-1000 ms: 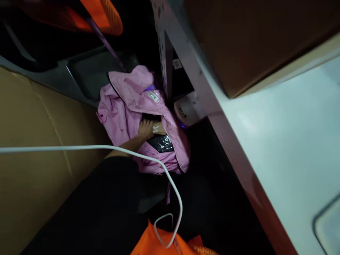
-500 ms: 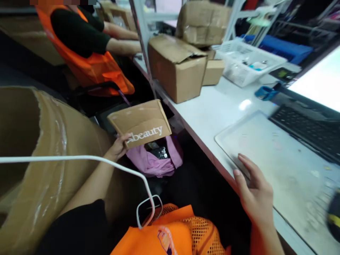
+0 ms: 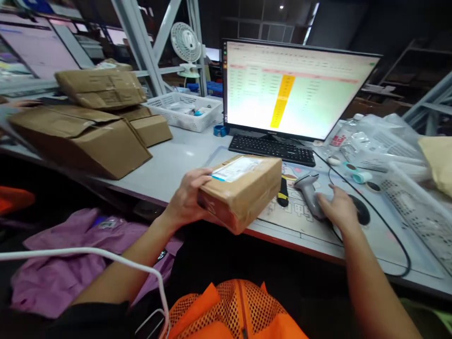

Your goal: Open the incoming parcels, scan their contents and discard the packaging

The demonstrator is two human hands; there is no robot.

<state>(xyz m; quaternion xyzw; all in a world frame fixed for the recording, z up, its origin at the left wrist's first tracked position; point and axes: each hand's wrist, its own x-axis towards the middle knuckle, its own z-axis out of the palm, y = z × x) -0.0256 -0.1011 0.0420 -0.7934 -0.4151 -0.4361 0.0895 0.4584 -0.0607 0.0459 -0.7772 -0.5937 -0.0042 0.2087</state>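
Observation:
A small brown cardboard box (image 3: 247,193) with a white label on top is held tilted over the table's front edge. My left hand (image 3: 190,195) grips its left end, closed around the side. A grey barcode scanner (image 3: 310,195) lies on the printed desk mat (image 3: 282,219). Over at its handle, my right hand (image 3: 337,207) reaches in with thumb and forefinger apart, seeming to touch it; the other fingers are partly hidden and blurred. Between box and scanner lies a black and yellow box cutter-like tool (image 3: 283,193), partly covered by the box.
Behind the mat stand a keyboard (image 3: 271,149) and a lit monitor (image 3: 293,89). Brown cartons (image 3: 106,146) are stacked at left, beside a white basket (image 3: 187,113). A mouse (image 3: 360,209), a cable and a plastic basket (image 3: 416,207) occupy the right. Purple cloth (image 3: 70,263) hangs below the table.
The view has swung right to the monitor. A box is now over the table edge in my left hand, where a box was held low by the purple cloth. My right hand is now at the scanner.

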